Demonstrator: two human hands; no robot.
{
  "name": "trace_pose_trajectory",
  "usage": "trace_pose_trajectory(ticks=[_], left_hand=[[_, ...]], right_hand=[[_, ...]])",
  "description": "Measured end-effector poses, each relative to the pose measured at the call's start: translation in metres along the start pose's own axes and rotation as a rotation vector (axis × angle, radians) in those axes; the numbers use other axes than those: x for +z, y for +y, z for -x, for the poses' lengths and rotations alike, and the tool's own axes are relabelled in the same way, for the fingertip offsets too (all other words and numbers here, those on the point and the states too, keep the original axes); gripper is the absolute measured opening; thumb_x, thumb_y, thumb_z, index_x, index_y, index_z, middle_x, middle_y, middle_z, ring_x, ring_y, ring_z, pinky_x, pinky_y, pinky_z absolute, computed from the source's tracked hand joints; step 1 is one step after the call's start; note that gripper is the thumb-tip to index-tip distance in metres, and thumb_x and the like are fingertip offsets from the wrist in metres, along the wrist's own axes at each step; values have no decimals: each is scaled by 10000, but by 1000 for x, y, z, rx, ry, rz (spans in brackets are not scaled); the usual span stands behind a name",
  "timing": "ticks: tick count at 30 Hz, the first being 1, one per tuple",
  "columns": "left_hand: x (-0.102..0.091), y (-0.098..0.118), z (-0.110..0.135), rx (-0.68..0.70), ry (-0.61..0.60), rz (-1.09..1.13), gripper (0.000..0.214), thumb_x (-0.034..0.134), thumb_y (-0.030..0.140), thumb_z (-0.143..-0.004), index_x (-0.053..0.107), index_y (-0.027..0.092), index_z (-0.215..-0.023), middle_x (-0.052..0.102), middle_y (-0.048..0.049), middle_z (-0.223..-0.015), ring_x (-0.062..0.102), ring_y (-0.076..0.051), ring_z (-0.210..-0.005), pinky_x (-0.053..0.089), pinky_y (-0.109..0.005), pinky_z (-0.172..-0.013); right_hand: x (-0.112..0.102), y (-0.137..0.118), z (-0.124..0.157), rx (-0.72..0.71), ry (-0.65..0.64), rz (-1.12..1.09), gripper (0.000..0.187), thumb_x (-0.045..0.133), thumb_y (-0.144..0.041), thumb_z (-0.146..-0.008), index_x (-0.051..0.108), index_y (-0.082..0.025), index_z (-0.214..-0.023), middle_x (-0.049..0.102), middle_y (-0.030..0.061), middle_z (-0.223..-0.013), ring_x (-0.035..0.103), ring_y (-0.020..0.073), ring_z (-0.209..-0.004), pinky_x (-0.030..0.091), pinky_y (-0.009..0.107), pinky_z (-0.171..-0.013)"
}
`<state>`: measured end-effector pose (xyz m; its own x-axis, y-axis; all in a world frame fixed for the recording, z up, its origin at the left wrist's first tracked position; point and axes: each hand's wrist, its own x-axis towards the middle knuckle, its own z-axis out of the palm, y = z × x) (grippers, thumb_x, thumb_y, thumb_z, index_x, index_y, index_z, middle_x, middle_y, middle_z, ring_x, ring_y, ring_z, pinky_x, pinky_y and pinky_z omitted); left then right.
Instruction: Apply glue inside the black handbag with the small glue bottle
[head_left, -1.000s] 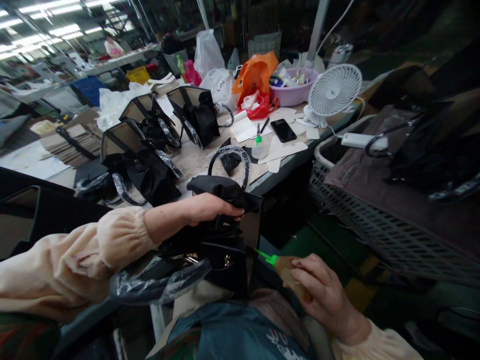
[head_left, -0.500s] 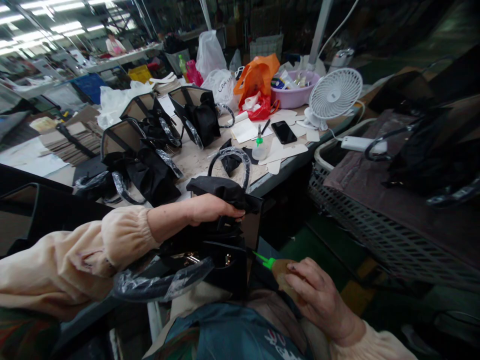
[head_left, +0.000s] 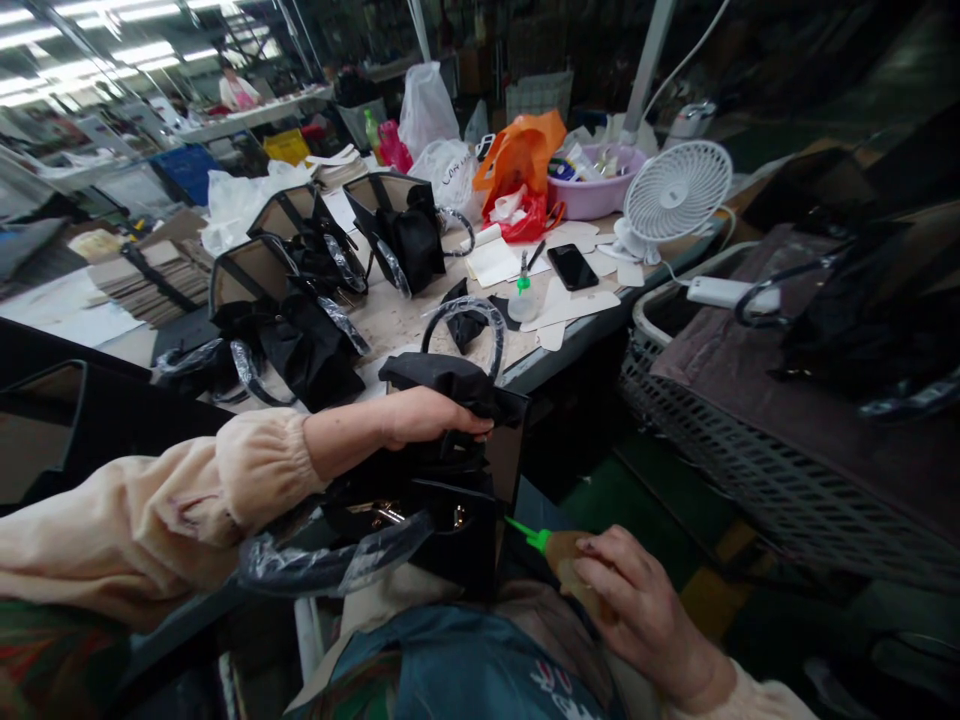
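Left hand: I see fingers curled tight on one black handbag.
Right hand: I see it gripping one green-tipped glue bottle.
Beyond fingers: three more handbags.

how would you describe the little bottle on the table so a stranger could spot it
Start at the white fan on the worktable. Left of it lies a black phone, and the small clear bottle stands just beyond. Its green nozzle sets it apart from the flat paper pieces around.

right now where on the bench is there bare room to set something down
Little. One bare patch of bench top lies between the black bags, the wrapped handle loop and the glue bottle. Around the phone paper pieces crowd; plastic bags and basin fill the back.
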<state>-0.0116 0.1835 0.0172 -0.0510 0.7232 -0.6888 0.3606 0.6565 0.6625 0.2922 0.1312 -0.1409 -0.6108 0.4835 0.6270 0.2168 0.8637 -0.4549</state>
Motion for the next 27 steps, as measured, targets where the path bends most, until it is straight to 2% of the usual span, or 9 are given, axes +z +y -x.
trace_pose_trajectory(ticks=[3,8,11,15,21,27], left_hand=[[0,1,0,-14,9,9,528,881,587,-421,788,180,-744,773,-44,-861,678,-233,-797,527,-311,-731],[-2,1,-4,-3,-9,1,499,869,586,-457,794,195,-757,775,-37,-878,680,-230,-814,527,-299,-733],[-2,0,-5,-13,-19,24,487,874,577,-460,795,197,-753,773,-38,-883,681,-229,-819,532,-297,-740],[-2,1,-4,-22,-2,21,505,879,586,-440,793,194,-748,774,-37,-871,683,-228,-797,532,-296,-724],[-1,5,-1,-3,-3,-26,417,855,563,-509,795,213,-728,774,-25,-847,685,-234,-804,530,-287,-731],[-1,5,-1,-15,5,-19,260,816,479,-634,794,234,-720,770,-2,-842,686,-213,-814,522,-254,-709]], right_hand=[[3,-3,3,37,30,-17,237,551,-51,-837,616,-176,-1027,618,101,-1010,613,210,-877,565,397,-766],[4,-3,-3,47,53,-28,210,601,-88,-844,614,-188,-1029,623,95,-994,604,208,-850,568,380,-714],[1,0,-8,31,65,-26,236,619,-75,-829,621,-187,-1036,624,96,-1001,596,208,-836,559,374,-690],[-4,8,-13,1,83,3,294,611,-50,-813,625,-198,-1067,626,96,-1032,608,220,-869,561,405,-734],[-11,19,-21,-69,79,25,364,568,-17,-811,618,-185,-1130,589,119,-1128,598,234,-938,556,420,-766],[-8,12,-16,-85,51,29,357,532,-13,-832,621,-194,-1127,620,103,-1086,604,222,-940,575,409,-779]])
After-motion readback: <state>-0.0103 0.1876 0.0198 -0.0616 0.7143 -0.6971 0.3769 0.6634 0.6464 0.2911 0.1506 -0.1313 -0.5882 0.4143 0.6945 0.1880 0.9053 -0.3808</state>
